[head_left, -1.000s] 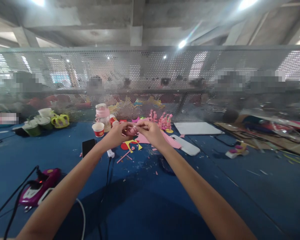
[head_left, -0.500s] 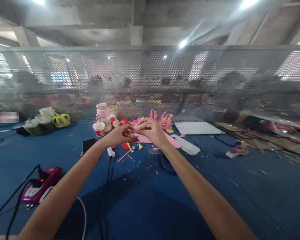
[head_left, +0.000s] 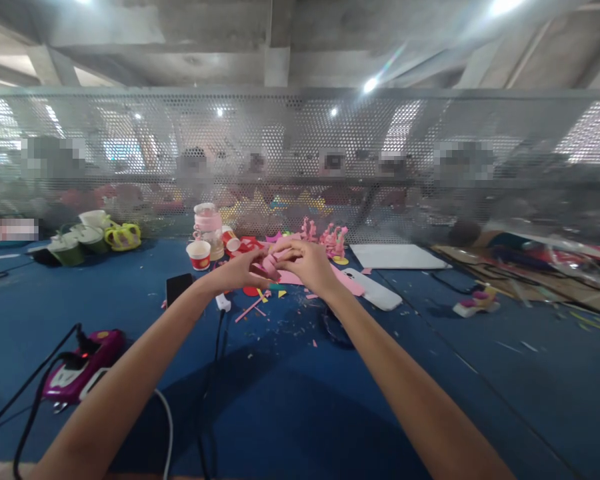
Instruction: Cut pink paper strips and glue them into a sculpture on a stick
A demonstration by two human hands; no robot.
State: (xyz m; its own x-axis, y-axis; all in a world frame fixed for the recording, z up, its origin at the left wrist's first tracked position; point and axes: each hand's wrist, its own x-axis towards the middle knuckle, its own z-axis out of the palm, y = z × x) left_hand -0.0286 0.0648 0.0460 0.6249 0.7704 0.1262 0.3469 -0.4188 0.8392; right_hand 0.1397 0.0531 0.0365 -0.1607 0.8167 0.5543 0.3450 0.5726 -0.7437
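Observation:
Between my two hands is a small pink curled piece [head_left: 270, 264], perhaps foam or paper; its exact kind is hard to make out. My left hand [head_left: 240, 270] has thumb and fingers bent around its left side. From the right, my right hand [head_left: 305, 263] pinches the same piece with its fingertips. Under and behind the hands lies a flat pink sheet [head_left: 347, 281]. Small pink figures [head_left: 333, 240] stand just beyond my right hand. Thin pink strips [head_left: 249, 309] and yellow and red scraps lie below the hands on the blue table [head_left: 290, 400].
At left are a purple power strip [head_left: 87, 367] with cables, a black phone [head_left: 179, 289], a paper cup [head_left: 199, 255] and a bottle [head_left: 208, 230]. A white phone [head_left: 375, 291], a white board [head_left: 399, 256] and cardboard [head_left: 545, 280] lie to the right. A perforated metal screen [head_left: 300, 147] borders the back.
The pink piece has turned and shows more plainly between my fingers. My left hand's fingers have shifted around it; my arms stay nearly in place.

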